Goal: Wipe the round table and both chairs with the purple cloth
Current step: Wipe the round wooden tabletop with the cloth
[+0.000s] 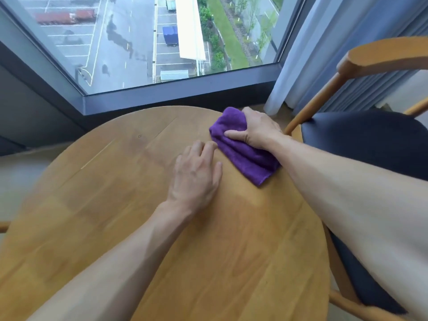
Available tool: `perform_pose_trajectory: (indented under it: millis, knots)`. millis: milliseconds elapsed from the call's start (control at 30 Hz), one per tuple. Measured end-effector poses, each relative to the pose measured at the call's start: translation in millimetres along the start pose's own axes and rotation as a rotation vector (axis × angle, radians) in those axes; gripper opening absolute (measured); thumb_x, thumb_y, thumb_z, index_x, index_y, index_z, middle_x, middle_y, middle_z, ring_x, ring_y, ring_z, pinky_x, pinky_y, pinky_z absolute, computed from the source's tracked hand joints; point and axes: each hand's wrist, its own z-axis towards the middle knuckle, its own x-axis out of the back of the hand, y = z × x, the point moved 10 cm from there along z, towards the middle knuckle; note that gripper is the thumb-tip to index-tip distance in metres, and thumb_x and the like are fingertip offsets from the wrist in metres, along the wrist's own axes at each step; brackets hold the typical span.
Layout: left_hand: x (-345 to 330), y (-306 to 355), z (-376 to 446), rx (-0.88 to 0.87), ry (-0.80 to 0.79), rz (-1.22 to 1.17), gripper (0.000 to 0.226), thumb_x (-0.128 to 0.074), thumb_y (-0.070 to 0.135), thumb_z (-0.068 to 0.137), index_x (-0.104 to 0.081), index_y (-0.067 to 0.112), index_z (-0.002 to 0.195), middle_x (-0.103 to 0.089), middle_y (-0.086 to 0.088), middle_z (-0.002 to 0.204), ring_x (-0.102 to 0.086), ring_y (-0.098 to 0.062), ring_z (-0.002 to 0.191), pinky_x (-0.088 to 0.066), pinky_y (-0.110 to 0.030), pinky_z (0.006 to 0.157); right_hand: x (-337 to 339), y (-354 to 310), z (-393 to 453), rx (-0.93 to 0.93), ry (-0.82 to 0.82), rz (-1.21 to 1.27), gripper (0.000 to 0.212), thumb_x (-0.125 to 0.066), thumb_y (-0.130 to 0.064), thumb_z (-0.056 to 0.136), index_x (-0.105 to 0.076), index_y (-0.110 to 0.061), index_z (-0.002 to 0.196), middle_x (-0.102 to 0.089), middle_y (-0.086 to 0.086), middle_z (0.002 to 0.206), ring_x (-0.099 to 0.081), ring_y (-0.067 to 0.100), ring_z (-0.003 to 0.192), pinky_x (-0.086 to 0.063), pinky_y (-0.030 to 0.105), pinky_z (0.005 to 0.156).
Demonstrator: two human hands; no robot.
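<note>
Daylight from a high-rise window, with a wet car park far below, falls across a round table of pale wood pushed up near the glass. At far left a sliver of wood pokes out past the table's rim (possibly part of the second chair, though too little shows to say). Toward the centre, the person's left hand rests flat on the tabletop, fingers straight and slightly spread, holding nothing; its fingertips lie just beside the purple cloth. To its right, the right hand grips the folded cloth at the table's far right edge, thumb pressed on top and fingers curled over the far side, bunching the fabric. Beyond that edge stands a wooden chair with a dark padded seat, backed by pale curtains.

Judging by the cloth's place on the tabletop, the table stage appears to be under way. How much of the surface has been covered cannot be read from the wood. The chair at right looks untouched, so both chairs likely remain.
</note>
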Motion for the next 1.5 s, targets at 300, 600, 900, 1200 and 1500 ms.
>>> perform_pose_trajectory:
  millis: [300,600,900,1200,1500]
  knots:
    - [4,2,142,-0.051,-0.012,-0.228,0.033,-0.045,0.024,0.103,-0.049,0.008,0.132,-0.057,-0.009,0.131,-0.056,-0.028,0.118,-0.042,-0.041,0.1,-11,-45,48,0.196,-0.097,0.022,0.064,-0.068,-0.07,0.061,-0.05,-0.027,0.106,-0.057,-0.012,0.085,-0.052,0.018,0.081,-0.035,0.032,0.062]
    - [-56,12,181,-0.217,-0.295,0.033,0.06,-0.015,0.068,0.096,-0.017,0.045,0.152,-0.067,-0.002,0.126,-0.06,-0.03,0.117,-0.042,-0.043,0.084,-24,-26,49,0.175,-0.279,0.212,0.066,-0.075,-0.062,0.061,-0.062,-0.035,0.12,-0.067,-0.011,0.116,-0.06,0.014,0.11,-0.051,0.035,0.097]
    - [-61,-9,186,-0.38,-0.461,0.006,0.063,-0.042,0.073,0.089,-0.041,0.045,0.145,-0.064,-0.003,0.094,-0.06,-0.026,0.091,-0.042,-0.034,0.077,-20,13,46,-0.094,-0.412,0.231,0.078,-0.076,-0.079,0.052,-0.064,-0.023,0.106,-0.067,-0.003,0.104,-0.064,0.016,0.095,-0.053,0.037,0.09]
    - [-50,-31,190,-0.4,-0.581,0.061,0.047,-0.045,0.059,0.098,-0.067,0.024,0.121,-0.068,0.001,0.114,-0.057,-0.017,0.097,-0.038,-0.027,0.081,-3,25,38,-0.15,-0.077,0.326,0.075,-0.048,-0.08,0.08,-0.06,-0.024,0.129,-0.063,-0.003,0.124,-0.057,0.019,0.114,-0.044,0.033,0.098]
    - [50,-234,127,0.122,-0.575,0.049,0.058,-0.044,0.072,0.079,-0.064,0.019,0.092,-0.069,-0.007,0.092,-0.063,-0.027,0.086,-0.048,-0.041,0.079,-16,11,13,-0.09,0.027,-0.039,0.051,-0.025,-0.07,0.095,-0.052,-0.039,0.125,-0.062,-0.002,0.12,-0.057,0.025,0.11,-0.04,0.043,0.086]
